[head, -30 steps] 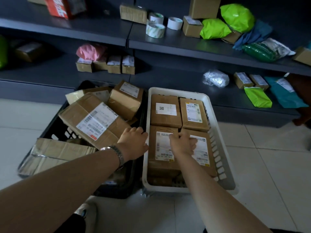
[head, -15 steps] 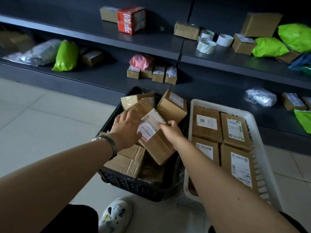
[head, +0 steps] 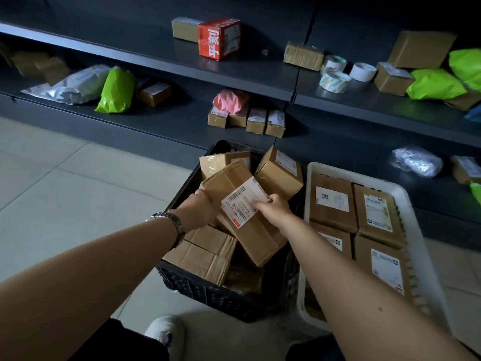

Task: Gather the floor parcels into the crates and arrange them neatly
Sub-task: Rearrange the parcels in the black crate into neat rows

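A black crate [head: 208, 293] on the floor holds several cardboard parcels piled at odd angles. On top lies a long cardboard parcel [head: 250, 230] with a white barcode label, tilted. My left hand [head: 201, 208] grips its left edge and my right hand [head: 273, 208] grips its right edge over the label. Behind it sit a cube-shaped parcel [head: 279, 173] and a taped parcel [head: 221, 162]. To the right stands a white crate [head: 416, 212] with several flat labelled parcels [head: 333, 201] laid side by side in rows.
Dark shelving [head: 260, 82] runs behind the crates, with a red box [head: 218, 39], tape rolls [head: 335, 79], green bags [head: 117, 91], a pink bag [head: 230, 100] and small boxes on it. Pale floor tiles [head: 65, 199] spread to the left. My white shoe [head: 166, 332] is in front of the black crate.
Both hands left the white crate's parcels and moved left to the black crate, where they took hold of the long labelled parcel. The view swung left.
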### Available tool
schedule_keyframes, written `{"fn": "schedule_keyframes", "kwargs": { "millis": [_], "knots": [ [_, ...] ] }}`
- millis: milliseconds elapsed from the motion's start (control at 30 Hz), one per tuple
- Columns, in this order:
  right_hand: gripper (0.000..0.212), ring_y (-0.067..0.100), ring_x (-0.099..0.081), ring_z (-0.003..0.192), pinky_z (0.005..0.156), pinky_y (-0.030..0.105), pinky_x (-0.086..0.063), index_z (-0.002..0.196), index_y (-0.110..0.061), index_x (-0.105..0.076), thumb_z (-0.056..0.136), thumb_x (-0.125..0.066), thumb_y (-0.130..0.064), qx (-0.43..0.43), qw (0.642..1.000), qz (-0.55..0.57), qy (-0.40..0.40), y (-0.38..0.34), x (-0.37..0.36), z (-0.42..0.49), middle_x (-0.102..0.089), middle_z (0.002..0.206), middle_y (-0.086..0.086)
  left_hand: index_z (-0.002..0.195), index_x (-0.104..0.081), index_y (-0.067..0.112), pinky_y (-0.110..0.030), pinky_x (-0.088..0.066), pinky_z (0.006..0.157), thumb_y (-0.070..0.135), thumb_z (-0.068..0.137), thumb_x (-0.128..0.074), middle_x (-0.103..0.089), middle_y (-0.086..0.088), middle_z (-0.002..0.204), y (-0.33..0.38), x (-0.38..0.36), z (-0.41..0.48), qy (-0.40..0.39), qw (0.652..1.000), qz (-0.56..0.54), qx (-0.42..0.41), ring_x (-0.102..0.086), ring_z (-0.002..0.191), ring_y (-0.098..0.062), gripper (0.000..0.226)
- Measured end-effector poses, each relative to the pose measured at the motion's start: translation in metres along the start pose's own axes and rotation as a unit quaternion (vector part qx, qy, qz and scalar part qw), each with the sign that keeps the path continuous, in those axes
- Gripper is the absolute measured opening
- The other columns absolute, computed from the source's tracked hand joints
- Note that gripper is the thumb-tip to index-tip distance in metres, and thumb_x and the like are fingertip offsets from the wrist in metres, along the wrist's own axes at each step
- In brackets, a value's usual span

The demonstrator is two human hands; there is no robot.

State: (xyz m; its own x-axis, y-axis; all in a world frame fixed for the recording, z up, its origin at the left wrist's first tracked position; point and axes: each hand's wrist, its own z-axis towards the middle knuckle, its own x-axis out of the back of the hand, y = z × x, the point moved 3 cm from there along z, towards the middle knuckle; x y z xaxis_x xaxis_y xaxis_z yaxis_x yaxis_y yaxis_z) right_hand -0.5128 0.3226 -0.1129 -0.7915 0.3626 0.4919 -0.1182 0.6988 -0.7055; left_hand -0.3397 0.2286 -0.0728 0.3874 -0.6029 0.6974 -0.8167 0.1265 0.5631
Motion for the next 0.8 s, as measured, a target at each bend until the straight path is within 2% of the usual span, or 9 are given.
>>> {"fn": "schedule_keyframes", "kwargs": {
  "millis": [67,167,233,333,433,567,633,733,800],
  "knots": [
    [0.053,0.022,-0.060,0.110,0.095,0.040,-0.049,0.130,-0.016,-0.052,0.088,-0.068,-0.043,0.013,0.999,0.033,-0.018,0.004,0.002,0.003,-0.061,0.126,0.004,0.113,-0.042,0.003,-0.020,-0.046,0.051,0.030,0.100,-0.042,-0.056,-0.004,0.087,0.006,-0.007,0.003,-0.025,0.993,-0.110,0.048,-0.057,0.072,-0.012,0.031],
    [0.058,0.020,-0.058,0.107,0.090,0.038,-0.047,0.128,-0.015,-0.048,0.087,-0.066,-0.051,0.037,0.998,0.054,-0.012,0.009,0.001,0.005,-0.061,0.123,0.002,0.142,-0.016,0.007,-0.039,-0.057,0.084,0.035,0.092,-0.055,-0.054,-0.006,0.108,0.006,-0.026,0.012,-0.052,0.964,-0.242,0.093,-0.060,0.105,-0.024,0.069],
    [0.067,0.021,-0.057,0.112,0.095,0.040,-0.046,0.130,-0.014,-0.043,0.085,-0.064,-0.059,0.045,0.997,0.062,-0.002,0.009,0.000,0.005,-0.059,0.125,0.001,0.145,-0.009,0.013,-0.046,-0.053,0.093,0.030,0.093,-0.058,-0.053,-0.004,0.101,0.010,-0.034,0.013,-0.056,0.940,-0.319,0.106,-0.057,0.103,-0.025,0.074],
    [0.069,0.021,-0.056,0.111,0.086,0.035,-0.041,0.131,-0.012,-0.043,0.088,-0.056,-0.065,0.056,0.997,0.042,0.022,-0.003,0.006,0.001,-0.057,0.123,0.000,0.139,-0.024,0.018,-0.047,-0.056,0.083,0.036,0.090,-0.058,-0.055,-0.009,0.098,0.009,-0.032,0.019,-0.036,0.895,-0.417,0.152,-0.059,0.089,-0.024,0.062],
    [0.067,0.020,-0.055,0.105,0.084,0.035,-0.040,0.125,-0.016,-0.048,0.088,-0.047,-0.072,0.095,0.994,-0.002,0.050,-0.022,0.019,0.000,-0.055,0.113,-0.003,0.134,-0.038,0.018,-0.042,-0.056,0.069,0.054,0.087,-0.051,-0.059,-0.010,0.096,0.010,-0.023,0.021,-0.020,0.880,-0.450,0.148,-0.061,0.082,-0.026,0.060],
    [0.093,0.016,-0.055,0.120,0.097,0.036,-0.040,0.136,-0.028,-0.055,0.071,-0.040,-0.093,0.110,0.991,0.078,-0.001,-0.045,0.033,-0.009,-0.060,0.130,-0.008,0.105,-0.061,0.019,-0.050,-0.047,0.094,0.082,0.082,-0.024,-0.063,-0.008,0.100,0.020,-0.015,0.020,-0.040,0.865,-0.482,0.137,-0.059,0.095,-0.026,0.076],
    [0.073,0.012,-0.057,0.117,0.096,0.031,-0.040,0.133,-0.032,-0.058,0.081,-0.046,-0.082,0.140,0.981,0.132,-0.011,-0.055,0.043,-0.014,-0.061,0.129,-0.009,0.089,-0.061,0.020,-0.044,-0.044,0.092,0.082,0.084,-0.021,-0.064,-0.005,0.095,0.030,-0.009,0.018,-0.037,0.858,-0.499,0.114,-0.058,0.091,-0.022,0.074],
    [0.099,0.018,-0.060,0.116,0.101,0.043,-0.046,0.126,-0.034,-0.053,0.049,-0.057,-0.097,0.099,0.983,0.158,-0.009,-0.054,0.049,-0.021,-0.061,0.130,-0.006,0.089,-0.061,0.020,-0.037,-0.045,0.090,0.077,0.085,-0.031,-0.066,-0.003,0.086,0.042,0.000,0.012,-0.032,0.857,-0.507,0.091,-0.062,0.087,-0.019,0.064],
    [0.113,0.021,-0.061,0.114,0.100,0.046,-0.048,0.127,-0.028,-0.045,0.038,-0.068,-0.093,0.088,0.981,0.171,-0.012,-0.046,0.050,-0.020,-0.062,0.126,-0.003,0.104,-0.062,0.020,-0.035,-0.046,0.079,0.063,0.086,-0.046,-0.067,-0.002,0.090,0.048,0.002,0.003,-0.038,0.872,-0.483,0.075,-0.061,0.084,-0.019,0.049]
  ]
}}
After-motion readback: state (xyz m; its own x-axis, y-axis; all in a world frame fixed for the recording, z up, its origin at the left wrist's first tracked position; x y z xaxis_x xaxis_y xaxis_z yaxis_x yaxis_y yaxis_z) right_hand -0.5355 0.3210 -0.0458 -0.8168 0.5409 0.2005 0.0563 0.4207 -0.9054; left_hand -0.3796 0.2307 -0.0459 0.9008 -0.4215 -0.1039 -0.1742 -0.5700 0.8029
